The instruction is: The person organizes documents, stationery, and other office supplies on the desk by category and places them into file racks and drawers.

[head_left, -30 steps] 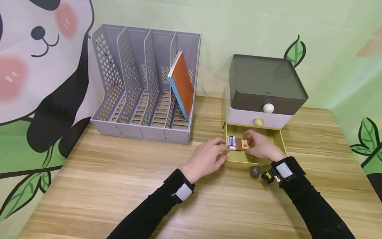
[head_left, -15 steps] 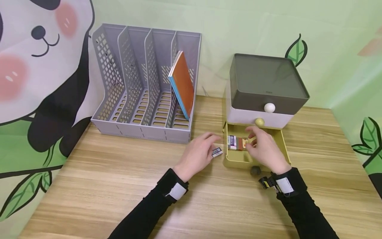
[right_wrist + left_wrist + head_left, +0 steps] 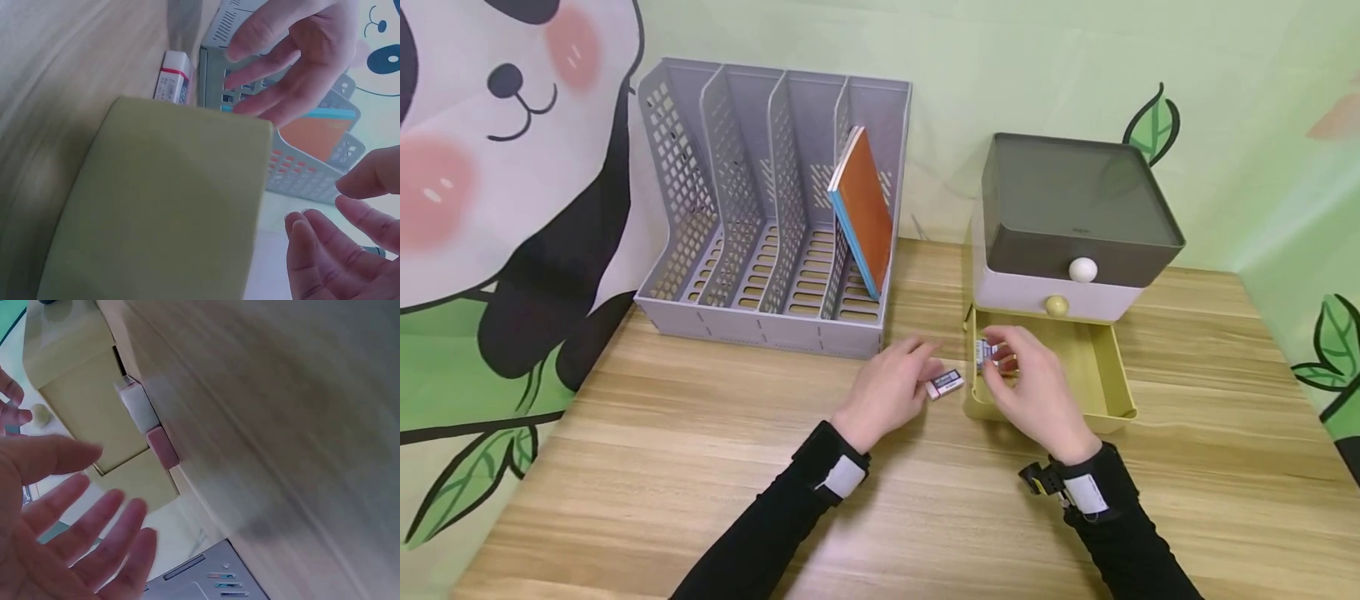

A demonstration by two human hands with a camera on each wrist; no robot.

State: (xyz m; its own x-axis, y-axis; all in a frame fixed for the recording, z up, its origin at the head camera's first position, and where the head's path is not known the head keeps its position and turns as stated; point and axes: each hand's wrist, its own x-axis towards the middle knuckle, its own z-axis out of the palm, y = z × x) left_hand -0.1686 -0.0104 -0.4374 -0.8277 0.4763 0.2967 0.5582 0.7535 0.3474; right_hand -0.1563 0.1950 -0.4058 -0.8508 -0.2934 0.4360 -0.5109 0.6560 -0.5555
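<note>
In the head view my left hand (image 3: 891, 383) is over the table beside a small white eraser in a printed sleeve (image 3: 944, 384). The left wrist view shows its fingers spread, with nothing between them, and a pinkish block (image 3: 163, 448) by the drawer. My right hand (image 3: 1037, 387) reaches over the pulled-out yellow drawer (image 3: 1093, 367), thumb and forefinger apart around small packaged items. One has a white-and-blue label (image 3: 986, 352); a reddish one (image 3: 1007, 364) is mostly covered by the fingers. In the right wrist view nothing shows between the right fingertips. The drawer's knob is hidden.
A drawer box with a dark grey top (image 3: 1082, 192) stands above the open drawer. To the left is a grey file rack (image 3: 760, 325) with an orange-covered book (image 3: 865, 217) leaning in its right compartment. A wall with a panda print (image 3: 512, 167) stands behind.
The left hand has drawn back left from the drawer, and an eraser now lies on the table beside it. The right hand has shifted left over the items in the drawer, covering most of them.
</note>
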